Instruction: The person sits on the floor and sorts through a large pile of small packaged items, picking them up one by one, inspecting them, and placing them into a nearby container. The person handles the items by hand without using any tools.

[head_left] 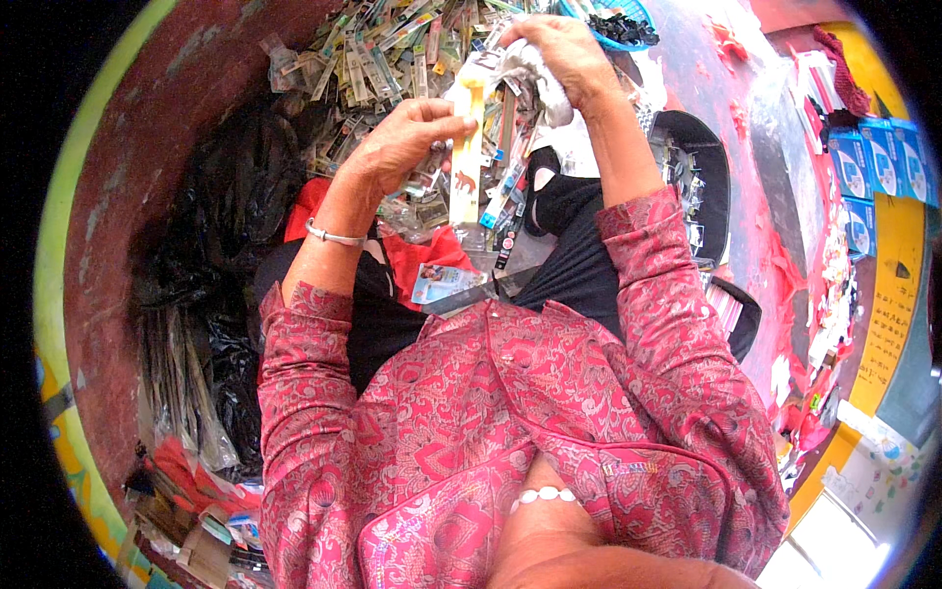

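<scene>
My left hand (407, 137) pinches the side of a long narrow yellow-and-white packet (465, 157) that hangs upright in front of me. My right hand (561, 54) grips the packet's top end together with a bunch of crumpled clear plastic wrappers (542, 83). Both hands are raised over a big heap of small clear packets (392, 54) spread on the dark red floor (147, 147). A silver bangle is on my left wrist. I sit with black trousers and a red patterned top.
Black plastic bags (235, 187) and bundled packets lie at my left. A black tray (702, 172) of small items sits at my right. A blue basket (613, 15) is at the top. Blue boxes (873, 167) and red scraps lie far right.
</scene>
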The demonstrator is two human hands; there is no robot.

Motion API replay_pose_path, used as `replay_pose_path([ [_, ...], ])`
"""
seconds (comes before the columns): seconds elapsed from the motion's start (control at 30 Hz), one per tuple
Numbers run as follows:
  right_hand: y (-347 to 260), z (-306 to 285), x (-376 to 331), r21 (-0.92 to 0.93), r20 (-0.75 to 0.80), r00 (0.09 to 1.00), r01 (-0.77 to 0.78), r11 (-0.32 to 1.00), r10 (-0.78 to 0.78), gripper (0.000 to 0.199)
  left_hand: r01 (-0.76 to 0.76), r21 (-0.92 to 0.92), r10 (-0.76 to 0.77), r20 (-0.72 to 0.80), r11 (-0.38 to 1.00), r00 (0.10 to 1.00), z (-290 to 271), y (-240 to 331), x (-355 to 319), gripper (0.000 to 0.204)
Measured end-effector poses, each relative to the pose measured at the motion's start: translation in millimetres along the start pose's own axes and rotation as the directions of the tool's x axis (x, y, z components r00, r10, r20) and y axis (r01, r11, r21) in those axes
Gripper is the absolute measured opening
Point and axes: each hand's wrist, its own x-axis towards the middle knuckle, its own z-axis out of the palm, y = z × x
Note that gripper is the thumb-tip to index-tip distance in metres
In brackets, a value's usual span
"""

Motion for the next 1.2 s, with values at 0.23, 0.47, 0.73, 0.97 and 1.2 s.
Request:
replay_pose_path([
  [0.23,-28.6,41.6,-32.2,-0.254,-0.210,0.882,0.367,0.895,-0.422,0.020,-0.128,-0.194,0.032,-0.434,0.973,0.900,-9.0,0.6,8.9,0.015],
  [0.47,-22.6,59.4,-53.4,-0.467,0.339,0.821,0.571,0.675,-0.460,0.023,-0.332,-0.345,0.075,-0.586,0.878,0.807,-57.1,-5.7,11.9,0.020],
  [0.73,-14.8,33.9,-35.7,0.041,0.289,0.944,-0.180,0.983,0.160,0.033,-0.472,-0.385,0.174,-0.600,0.793,0.781,-45.2,4.4,5.8,0.019],
  [0.97,-26.5,56.2,-36.4,-0.568,-0.136,0.906,0.260,0.781,-0.401,0.016,-0.385,-0.392,0.117,-0.558,0.836,0.822,-28.1,5.0,12.9,0.035],
  [1.2,-20.0,64.8,-35.7,-0.968,0.167,0.836,0.238,0.073,-0.522,0.026,-0.269,-0.498,0.091,-0.352,0.824,0.932,11.7,4.2,10.8,0.039],
])
